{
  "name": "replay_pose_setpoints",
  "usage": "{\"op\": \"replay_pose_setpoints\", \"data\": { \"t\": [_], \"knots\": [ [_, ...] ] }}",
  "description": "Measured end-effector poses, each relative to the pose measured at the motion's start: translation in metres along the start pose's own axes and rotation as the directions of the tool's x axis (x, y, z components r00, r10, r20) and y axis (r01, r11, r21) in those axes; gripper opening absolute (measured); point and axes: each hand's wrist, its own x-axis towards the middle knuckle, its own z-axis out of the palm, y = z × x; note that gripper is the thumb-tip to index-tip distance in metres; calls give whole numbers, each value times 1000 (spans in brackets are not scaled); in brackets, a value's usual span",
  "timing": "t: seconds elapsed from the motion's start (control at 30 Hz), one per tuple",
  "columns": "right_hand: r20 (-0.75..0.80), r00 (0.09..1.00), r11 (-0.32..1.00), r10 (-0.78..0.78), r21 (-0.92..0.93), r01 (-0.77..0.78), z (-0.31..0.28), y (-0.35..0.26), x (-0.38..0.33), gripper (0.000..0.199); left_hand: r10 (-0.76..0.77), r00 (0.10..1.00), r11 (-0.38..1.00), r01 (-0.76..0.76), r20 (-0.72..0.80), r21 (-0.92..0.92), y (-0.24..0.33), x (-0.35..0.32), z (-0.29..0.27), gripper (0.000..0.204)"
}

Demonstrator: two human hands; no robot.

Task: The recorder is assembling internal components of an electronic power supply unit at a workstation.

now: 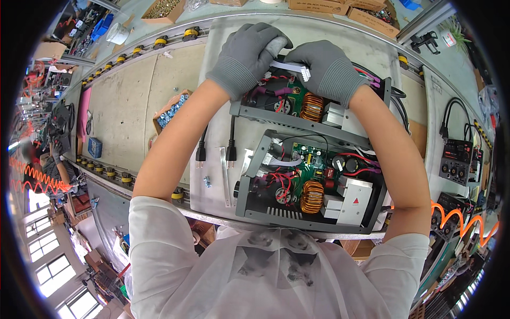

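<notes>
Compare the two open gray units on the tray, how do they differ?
The far chassis has both gloved hands, left hand and right hand, on its upper end at a white ribbon connector; the near chassis lies untouched. The far one is partly hidden, the near one fully exposed. Both show a copper coil, green board and red wiring.

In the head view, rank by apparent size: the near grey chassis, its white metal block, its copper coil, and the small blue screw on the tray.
1. near grey chassis
2. white metal block
3. copper coil
4. blue screw

Fisheye bending barely affects this order.
</notes>
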Motion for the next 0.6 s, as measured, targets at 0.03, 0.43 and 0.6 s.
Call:
{"op": "replay_pose_setpoints", "data": {
  "t": [0.03,0.43,0.6],
  "knots": [
    [0,1000,1000,1,0,-1,3,0,-1,23,8,1000,1000,-8,-14,4,1,0,0,30],
    [-96,991,995,-94,-20,93,19,-4,4,27,-35,999,996,34,-15,-85,-6,2,5,32],
    [28,1000,1000,-8,8,8,7,-25,7,25,-67,998,989,66,-2,-131,-13,-2,3,32]
  ]
}}
